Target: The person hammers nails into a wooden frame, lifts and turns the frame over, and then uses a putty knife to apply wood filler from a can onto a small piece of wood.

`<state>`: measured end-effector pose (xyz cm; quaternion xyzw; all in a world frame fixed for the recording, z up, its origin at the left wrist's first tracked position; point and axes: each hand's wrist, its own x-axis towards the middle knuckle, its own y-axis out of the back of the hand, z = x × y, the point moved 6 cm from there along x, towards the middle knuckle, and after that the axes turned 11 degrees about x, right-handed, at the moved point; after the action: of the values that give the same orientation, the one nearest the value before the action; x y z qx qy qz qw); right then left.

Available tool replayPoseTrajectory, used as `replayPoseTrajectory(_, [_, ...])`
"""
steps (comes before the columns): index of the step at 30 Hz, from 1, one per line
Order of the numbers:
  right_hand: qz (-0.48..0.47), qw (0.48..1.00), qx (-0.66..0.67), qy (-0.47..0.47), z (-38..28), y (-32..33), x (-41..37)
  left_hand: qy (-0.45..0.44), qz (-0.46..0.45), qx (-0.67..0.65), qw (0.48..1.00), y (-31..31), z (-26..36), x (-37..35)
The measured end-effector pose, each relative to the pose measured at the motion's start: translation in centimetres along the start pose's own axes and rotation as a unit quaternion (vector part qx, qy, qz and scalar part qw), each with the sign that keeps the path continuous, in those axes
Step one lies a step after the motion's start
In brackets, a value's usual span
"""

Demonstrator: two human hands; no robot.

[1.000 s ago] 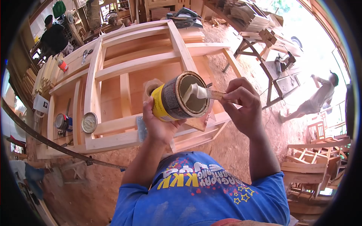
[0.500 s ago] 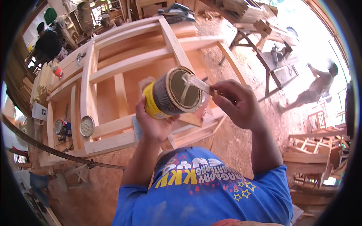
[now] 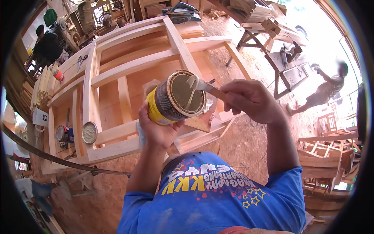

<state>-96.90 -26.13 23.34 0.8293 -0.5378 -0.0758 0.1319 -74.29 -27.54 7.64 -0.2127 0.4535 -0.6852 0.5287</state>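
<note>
My left hand (image 3: 157,130) is wrapped round a tilted yellow-and-dark can (image 3: 163,102), its open mouth facing me. A board with a pale smear (image 3: 202,119) shows just below and behind the can; how it is held is hidden. My right hand (image 3: 247,99) grips a putty knife (image 3: 216,91) by its handle. The blade is over the mouth of the can, coated in pale paste, and a thin strand of paste hangs from it into the can.
A wooden frame (image 3: 132,72) lies beyond my hands, with a round lid (image 3: 90,132), a blue can (image 3: 65,134) and scissors (image 3: 81,61) on it. A person (image 3: 329,84) stands at the right near a work table (image 3: 290,68). Another person (image 3: 47,45) is at the upper left.
My right hand has risen slightly and its forearm has swung outward to the right. The knife is tilted differently over the can. My left hand has shifted slightly left with the can.
</note>
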Motion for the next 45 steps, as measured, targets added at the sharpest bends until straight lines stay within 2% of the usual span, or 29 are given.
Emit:
replayPoseTrajectory(2, [0.002, 0.994, -0.058, 0.088, -0.3, 0.1, 0.2, -0.001, -0.006, 0.0, 1.0, 0.0, 0.1, 0.0])
replayPoseTrajectory(5, [0.027, 0.977, -0.173, 0.119, -2.1, -0.5, 0.4, -0.002, -0.014, 0.001, 1.0, -0.1, 0.2, 0.0])
replayPoseTrajectory(11, [0.056, 0.94, -0.257, 0.216, -3.1, -1.4, 0.7, 0.005, -0.009, -0.005, 1.0, -0.3, -0.1, -0.2])
replayPoseTrajectory(14, [0.092, 0.936, -0.247, 0.233, -2.9, -1.6, 0.5, 0.001, -0.004, -0.005, 1.0, -0.2, -0.2, -0.2])
replayPoseTrajectory(17, [0.112, 0.949, -0.175, 0.238, -2.2, -1.4, 0.6, -0.003, -0.007, -0.008, 1.0, -0.4, -0.3, -0.1])
replayPoseTrajectory(23, [0.108, 0.968, -0.199, 0.103, -2.1, -1.4, 0.1, -0.005, 0.009, -0.014, 1.0, -0.8, -0.6, -0.2])
replayPoseTrajectory(26, [0.058, 0.984, -0.165, 0.028, -0.9, -1.0, 0.3, -0.008, 0.022, 0.001, 1.0, -0.6, -0.8, -0.1])
replayPoseTrajectory(29, [0.042, 0.994, -0.1, 0.035, 0.9, -0.7, 0.5, -0.013, 0.034, 0.0, 0.999, -0.5, -0.8, -0.1])
replayPoseTrajectory(33, [0.033, 0.999, -0.012, -0.025, 2.3, 0.5, 0.2, -0.051, 0.046, -0.009, 0.998, 0.5, -1.0, -0.1])
replayPoseTrajectory(36, [0.048, 0.994, -0.055, -0.079, 5.6, 2.1, -0.3, -0.084, 0.068, -0.026, 0.994, 0.6, -1.2, -0.2])
replayPoseTrajectory(39, [0.02, 0.982, -0.154, -0.109, 10.9, 2.7, 0.1, -0.108, 0.069, -0.052, 0.99, 0.5, -1.5, -0.3])
replayPoseTrajectory(45, [-0.013, 0.986, -0.151, -0.066, 13.4, 2.3, 1.3, -0.115, 0.05, -0.082, 0.989, -0.5, -3.0, 1.0])
